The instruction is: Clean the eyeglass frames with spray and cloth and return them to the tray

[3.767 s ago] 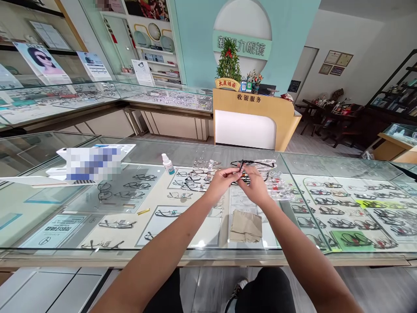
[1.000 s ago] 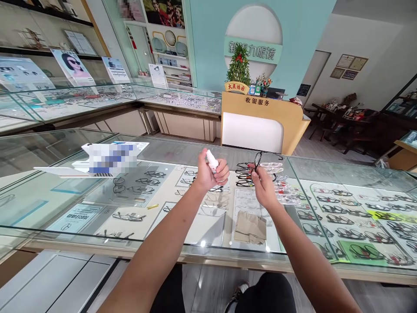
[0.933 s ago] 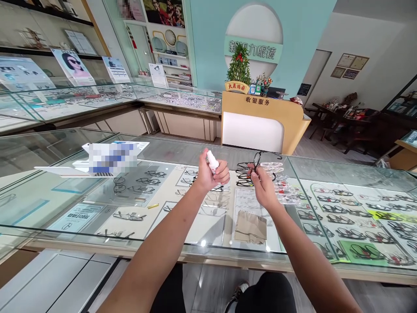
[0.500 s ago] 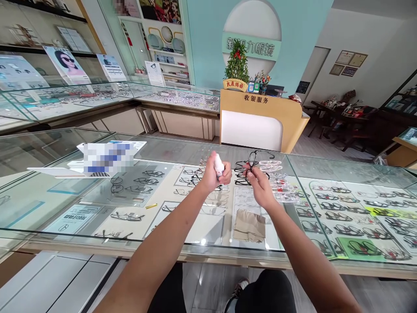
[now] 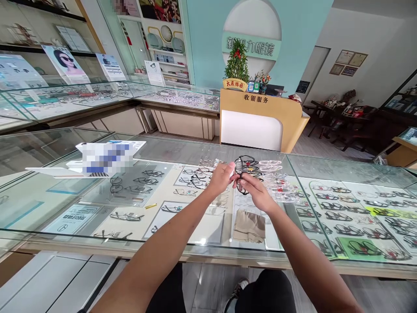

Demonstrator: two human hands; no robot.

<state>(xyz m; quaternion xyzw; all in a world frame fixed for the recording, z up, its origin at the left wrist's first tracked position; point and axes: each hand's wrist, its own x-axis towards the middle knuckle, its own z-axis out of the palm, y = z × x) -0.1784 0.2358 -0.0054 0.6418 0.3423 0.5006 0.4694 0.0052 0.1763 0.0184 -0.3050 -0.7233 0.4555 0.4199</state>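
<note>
Above the glass counter, my left hand (image 5: pixel 222 177) is closed around a small white bottle (image 5: pixel 232 169), mostly hidden by the fingers. Close beside it on the right, my right hand (image 5: pixel 256 189) pinches a pair of dark-framed glasses (image 5: pixel 240 187), held with one lens above the other. The bottle is right next to the glasses; whether they touch is hard to tell. Below the hands, a folded beige cloth (image 5: pixel 249 226) lies on the counter. Rows of clear-framed glasses (image 5: pixel 282 182) are to the right of my right hand.
The glass counter (image 5: pixel 202 248) runs across the view, with many glasses in it. A white box with a blurred top (image 5: pixel 107 160) stands at the left. A yellow strip (image 5: pixel 150 206) lies left of centre. Beyond stands a wooden reception desk (image 5: pixel 263 105).
My left hand has moved right with the bottle, up to the glasses. My right hand has shifted slightly left, and the glasses are now turned with their lenses one above the other.
</note>
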